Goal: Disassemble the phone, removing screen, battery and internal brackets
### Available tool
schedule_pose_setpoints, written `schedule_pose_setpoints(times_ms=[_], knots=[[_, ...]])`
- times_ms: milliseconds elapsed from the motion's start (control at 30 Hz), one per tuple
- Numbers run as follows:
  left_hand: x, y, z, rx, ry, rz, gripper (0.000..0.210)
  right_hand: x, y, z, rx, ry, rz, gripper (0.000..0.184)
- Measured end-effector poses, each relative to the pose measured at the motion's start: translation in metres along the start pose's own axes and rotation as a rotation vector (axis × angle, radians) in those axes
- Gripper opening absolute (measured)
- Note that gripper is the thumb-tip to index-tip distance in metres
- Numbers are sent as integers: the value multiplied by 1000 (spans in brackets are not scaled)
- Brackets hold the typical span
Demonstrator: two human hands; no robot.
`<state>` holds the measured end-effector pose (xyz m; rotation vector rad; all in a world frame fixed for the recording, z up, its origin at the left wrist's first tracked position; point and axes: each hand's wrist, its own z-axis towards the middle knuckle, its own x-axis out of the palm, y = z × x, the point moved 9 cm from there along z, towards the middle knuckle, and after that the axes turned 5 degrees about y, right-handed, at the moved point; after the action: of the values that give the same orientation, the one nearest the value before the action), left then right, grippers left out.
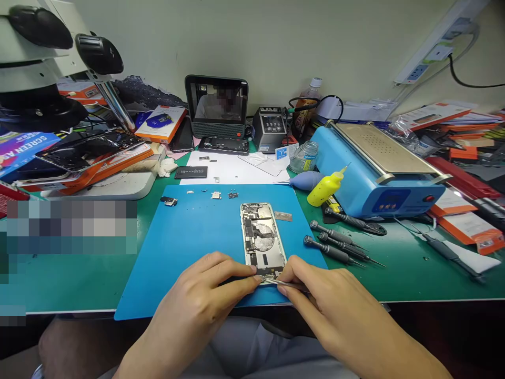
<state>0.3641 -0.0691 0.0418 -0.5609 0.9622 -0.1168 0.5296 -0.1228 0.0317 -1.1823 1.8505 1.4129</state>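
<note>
An opened phone (263,237) lies on the blue mat (189,237), its inner parts exposed. My left hand (213,289) is at its lower left corner, with thumb and forefinger close together on the bottom end. Between the thumb and fingers of my right hand (315,289) is a pair of metal tweezers (290,284). Their tips reach the bottom of the phone, beside my left fingertips. Whatever lies right under the tips is too small to make out. A small metal strip (283,216) sits by the phone's upper right side.
Several screwdrivers (335,250) lie right of the mat, near a yellow bottle (324,189) and a blue heating plate machine (347,173). Small parts (216,195) and a battery (191,172) are farther back. A microscope (35,68) overhangs the left side.
</note>
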Motion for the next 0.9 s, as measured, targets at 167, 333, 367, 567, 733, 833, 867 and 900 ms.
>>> schedule_pose_setpoints(times_ms=[167,333,367,567,733,833,867,900], knots=[[-1,-3,0,7,0,17,24,-11,5,6,16,47,-76,17],[5,-3,-2,6,81,70,27,-18,8,8,10,52,-105,14],[6,-2,-2,1,90,68,27,-18,7,8,18,52,-111,15],[6,1,-2,-14,81,37,25,-9,5,6,49,59,-107,21],[4,2,0,-23,57,-13,23,-3,1,4,49,54,-41,22],[2,3,0,-36,34,-51,22,-1,-1,2,43,32,-10,22],[1,3,0,-37,26,-64,22,-1,-1,1,42,25,-13,22],[0,4,0,-39,20,-76,23,0,-2,0,42,19,-22,23]])
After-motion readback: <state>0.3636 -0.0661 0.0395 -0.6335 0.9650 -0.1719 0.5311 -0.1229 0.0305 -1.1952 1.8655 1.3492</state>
